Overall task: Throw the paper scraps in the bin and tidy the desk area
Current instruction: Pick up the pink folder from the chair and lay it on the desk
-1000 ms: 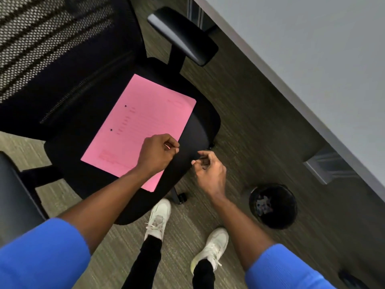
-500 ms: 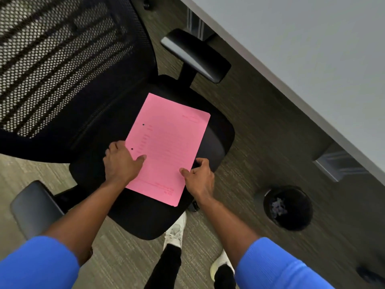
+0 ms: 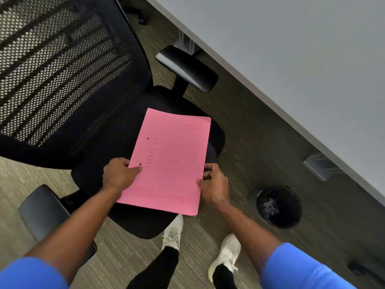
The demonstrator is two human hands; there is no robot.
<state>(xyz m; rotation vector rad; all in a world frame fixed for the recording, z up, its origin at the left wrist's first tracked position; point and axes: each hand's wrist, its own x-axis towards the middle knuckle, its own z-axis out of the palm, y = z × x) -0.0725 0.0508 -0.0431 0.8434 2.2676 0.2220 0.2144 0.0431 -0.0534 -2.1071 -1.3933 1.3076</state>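
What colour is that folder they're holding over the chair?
Pink, with faint print and two small dark holes; the pink folder shows clearly in the head view.

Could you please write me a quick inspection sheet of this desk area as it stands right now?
Surface: grey desk top, bare where visible.
Job's things: pink paper folder over the black office chair seat; round black bin on the carpet holds scraps.
Clutter: nothing seen.
Grippers: left hand and right hand grip the folder's opposite edges.
Cables: nothing seen.
Surroundings: grey carpet, white shoes.
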